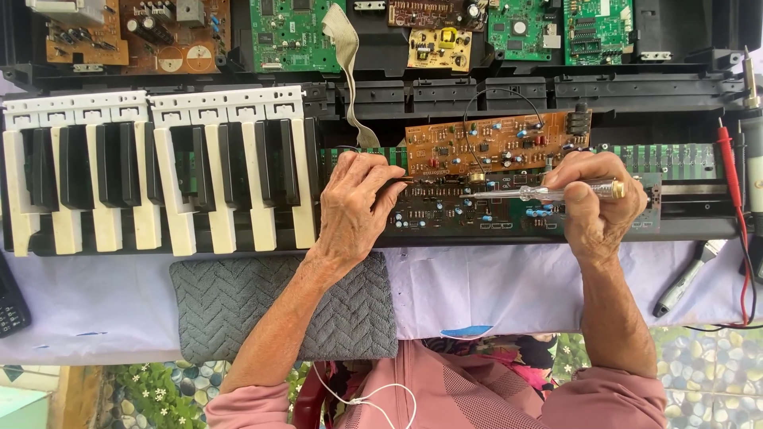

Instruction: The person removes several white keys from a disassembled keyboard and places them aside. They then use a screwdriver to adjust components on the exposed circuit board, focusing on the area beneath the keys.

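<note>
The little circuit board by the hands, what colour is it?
The small circuit board is orange-brown with tiny blue parts, seen in the head view.

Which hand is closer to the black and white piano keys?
The left hand. It rests just beside the last of the piano keys, on the dark circuit board. The right hand is farther away along that board, holding a clear-handled screwdriver.

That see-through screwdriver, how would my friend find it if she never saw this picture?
Start at the opened keyboard lying across the table and go past its black and white keys to the bare circuit boards. There the right hand holds the screwdriver lying sideways. It is the only tool with a clear handle and a gold cap.
</note>
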